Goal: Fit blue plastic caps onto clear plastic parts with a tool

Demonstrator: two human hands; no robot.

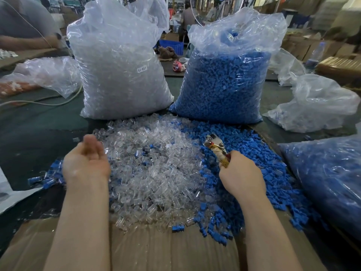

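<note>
A heap of clear plastic parts (154, 173) covers the middle of the cardboard sheet (175, 251). To its right lies a heap of blue caps (259, 165). My right hand (241, 174) grips the handles of a plier-like tool (216, 146), whose metal head points up and left over the blue caps. My left hand (87, 159) hovers palm up at the left edge of the clear heap, fingers relaxed and blurred, with nothing visible in it. A small pile of joined blue and clear pieces (48, 178) lies beside my left wrist.
Behind the heaps stand a tall bag of clear parts (121, 71) and a tall bag of blue caps (226, 79). Another bag of blue caps (328, 178) lies at right. Crumpled clear bags (316, 104) sit at both sides. A person's arm (25, 41) rests far left.
</note>
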